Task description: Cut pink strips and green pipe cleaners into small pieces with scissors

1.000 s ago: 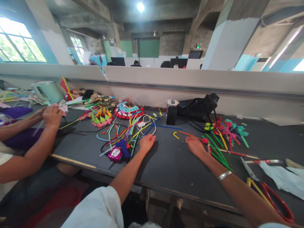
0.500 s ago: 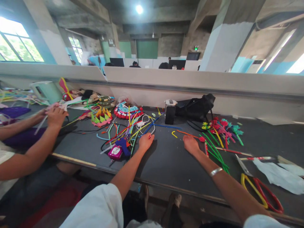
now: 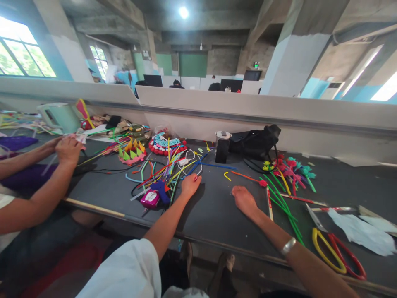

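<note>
My left hand point(image 3: 190, 185) rests on the dark table point(image 3: 214, 215) at the right edge of a tangle of coloured pipe cleaners point(image 3: 167, 169). Its fingers are curled down, with a spot of red at the fingertips. What they hold, if anything, I cannot make out. My right hand point(image 3: 244, 199) lies palm down on bare tabletop, fingers loosely stretched, holding nothing. Just right of it lie a thin wooden stick point(image 3: 269, 202) and green stems point(image 3: 283, 205). A red pompom stem point(image 3: 263, 182) lies a little beyond it.
A co-worker's two hands point(image 3: 66, 148) work on something pale at the left. Also on the table are a pink gadget point(image 3: 149, 198), a black cup point(image 3: 221, 150), a black bag point(image 3: 257, 142), pipe-cleaner flowers point(image 3: 293, 169), scissors point(image 3: 336, 252) and white paper point(image 3: 361, 231). A grey partition point(image 3: 248, 109) runs behind.
My right hand has drawn back from the red pompom stem toward the near edge and a little left. My left hand has stayed put. The view has shifted slightly.
</note>
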`<state>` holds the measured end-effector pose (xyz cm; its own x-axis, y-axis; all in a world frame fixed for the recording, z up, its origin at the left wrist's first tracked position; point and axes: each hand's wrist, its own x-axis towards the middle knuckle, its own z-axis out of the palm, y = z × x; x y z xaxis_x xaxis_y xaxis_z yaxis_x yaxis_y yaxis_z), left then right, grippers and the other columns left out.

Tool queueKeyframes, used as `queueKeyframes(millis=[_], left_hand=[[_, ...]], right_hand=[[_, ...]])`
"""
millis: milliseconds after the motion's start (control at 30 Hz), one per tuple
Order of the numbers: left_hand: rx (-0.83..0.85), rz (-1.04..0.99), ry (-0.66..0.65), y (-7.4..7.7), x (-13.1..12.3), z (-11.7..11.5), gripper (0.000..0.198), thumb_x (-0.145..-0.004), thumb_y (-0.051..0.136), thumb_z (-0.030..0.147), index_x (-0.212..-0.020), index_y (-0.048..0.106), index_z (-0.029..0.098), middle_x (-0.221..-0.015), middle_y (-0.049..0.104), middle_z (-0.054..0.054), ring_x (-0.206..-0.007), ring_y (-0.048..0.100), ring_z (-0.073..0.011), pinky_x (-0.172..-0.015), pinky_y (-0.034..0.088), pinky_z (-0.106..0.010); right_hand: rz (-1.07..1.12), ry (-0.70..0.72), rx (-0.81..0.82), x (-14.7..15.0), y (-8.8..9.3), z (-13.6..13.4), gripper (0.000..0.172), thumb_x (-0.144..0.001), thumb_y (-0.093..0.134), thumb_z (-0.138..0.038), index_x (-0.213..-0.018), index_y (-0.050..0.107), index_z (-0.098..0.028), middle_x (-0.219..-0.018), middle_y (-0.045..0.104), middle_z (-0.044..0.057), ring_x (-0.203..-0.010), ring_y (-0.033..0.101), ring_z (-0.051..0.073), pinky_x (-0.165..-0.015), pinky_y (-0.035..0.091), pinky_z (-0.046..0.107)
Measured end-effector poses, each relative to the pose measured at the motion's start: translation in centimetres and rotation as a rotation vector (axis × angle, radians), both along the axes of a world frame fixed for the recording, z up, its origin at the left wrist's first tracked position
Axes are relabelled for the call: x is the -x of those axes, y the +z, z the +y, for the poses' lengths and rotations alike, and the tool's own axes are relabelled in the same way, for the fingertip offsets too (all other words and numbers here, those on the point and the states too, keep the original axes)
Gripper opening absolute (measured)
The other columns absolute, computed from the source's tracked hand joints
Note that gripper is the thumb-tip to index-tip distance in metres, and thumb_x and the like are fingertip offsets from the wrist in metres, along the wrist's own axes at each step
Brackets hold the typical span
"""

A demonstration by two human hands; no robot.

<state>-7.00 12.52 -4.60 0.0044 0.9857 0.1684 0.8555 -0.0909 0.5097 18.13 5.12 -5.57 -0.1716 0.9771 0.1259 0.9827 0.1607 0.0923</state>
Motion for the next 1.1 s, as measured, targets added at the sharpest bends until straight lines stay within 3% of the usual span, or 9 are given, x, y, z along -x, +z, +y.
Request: queueKeyframes(millis=[100,200,333,500,667,800,900,967,1100], left_hand=[[-0.001,-0.003,0.0,0.0,-0.1,0.0,0.037,-0.089,0.044,0.047,-0.067,0.058,0.021,-0.062,0.06,-0.001,-0.063,0.052,-0.0153,-0.055,0.021,-0.026],[0.004,-0.002,-0.001,0.0,-0.1,0.0,0.036,-0.089,0.043,0.046,-0.068,0.058,0.021,-0.063,0.061,-0.001,-0.062,0.052,-0.0152,-0.055,0.022,-0.026],[0.005,0.001,-0.012,-0.1,0.0,0.1,0.037,-0.089,0.042,0.047,-0.068,0.057,0.021,-0.061,0.06,-0.001,-0.062,0.052,-0.0151,-0.054,0.021,-0.025],[0.0,0.003,-0.014,-0.1,0.1,0.2,0.038,-0.089,0.041,0.047,-0.067,0.057,0.021,-0.06,0.058,0.0,-0.06,0.051,-0.015,-0.054,0.021,-0.026],[-0.009,0.009,-0.012,-0.2,0.0,0.3,0.038,-0.089,0.041,0.047,-0.066,0.056,0.021,-0.059,0.058,0.0,-0.06,0.05,-0.0149,-0.054,0.02,-0.026],[-0.007,0.016,-0.021,-0.3,0.0,0.4,0.038,-0.089,0.041,0.048,-0.066,0.055,0.021,-0.06,0.058,0.0,-0.061,0.051,-0.0149,-0.054,0.02,-0.026],[-0.006,0.028,-0.027,-0.4,-0.1,0.5,0.038,-0.089,0.041,0.048,-0.067,0.056,0.021,-0.062,0.059,-0.001,-0.062,0.052,-0.015,-0.054,0.02,-0.026],[-0.01,0.041,-0.03,-0.4,-0.1,0.5,0.038,-0.09,0.041,0.047,-0.067,0.056,0.021,-0.064,0.06,-0.001,-0.063,0.052,-0.0152,-0.054,0.021,-0.026],[-0.021,0.071,-0.046,-0.3,-0.1,0.4,0.034,-0.089,0.043,0.045,-0.07,0.058,0.021,-0.068,0.061,-0.001,-0.064,0.054,-0.0154,-0.055,0.024,-0.027]], right_hand=[[0.028,0.096,-0.001,1.1,0.1,-3.0,0.019,-0.096,0.044,-0.015,-0.096,0.063,-0.014,-0.094,0.065,0.008,-0.093,0.058,0.019,-0.086,0.043,0.031],[0.047,0.146,0.01,1.3,0.4,-4.3,0.022,-0.095,0.042,-0.012,-0.092,0.063,-0.016,-0.091,0.066,0.007,-0.09,0.057,0.017,-0.085,0.041,0.026],[0.055,0.049,-0.009,0.1,0.7,-2.2,0.015,-0.095,0.048,-0.021,-0.098,0.062,-0.014,-0.096,0.064,0.005,-0.094,0.059,0.018,-0.085,0.046,0.034],[0.079,-0.088,-0.054,-0.9,1.1,0.9,0.026,-0.092,0.058,-0.032,-0.11,0.06,-0.014,-0.111,0.062,0.007,-0.096,0.062,0.019,-0.083,0.051,0.04],[0.137,0.091,-0.007,1.7,0.7,-2.4,0.012,-0.093,0.052,-0.018,-0.093,0.063,-0.013,-0.093,0.065,0.006,-0.092,0.06,0.017,-0.085,0.046,0.032],[0.183,0.242,0.049,2.5,0.6,-5.1,0.016,-0.093,0.048,-0.016,-0.088,0.063,-0.019,-0.089,0.066,0.004,-0.09,0.058,0.015,-0.084,0.042,0.024],[0.208,0.216,0.05,0.5,1.0,-3.6,0.023,-0.094,0.042,-0.015,-0.092,0.064,-0.018,-0.095,0.067,0.005,-0.094,0.059,0.015,-0.088,0.041,0.024],[0.213,0.112,0.009,-1.4,1.1,-1.4,0.032,-0.094,0.034,-0.011,-0.109,0.062,-0.012,-0.11,0.066,0.012,-0.106,0.057,0.019,-0.095,0.039,0.03],[0.198,-0.013,-0.014,-2.9,0.3,1.7,0.048,-0.097,0.031,-0.028,-0.134,0.046,-0.001,-0.137,0.048,0.026,-0.129,0.043,0.03,-0.102,0.033,0.047]])
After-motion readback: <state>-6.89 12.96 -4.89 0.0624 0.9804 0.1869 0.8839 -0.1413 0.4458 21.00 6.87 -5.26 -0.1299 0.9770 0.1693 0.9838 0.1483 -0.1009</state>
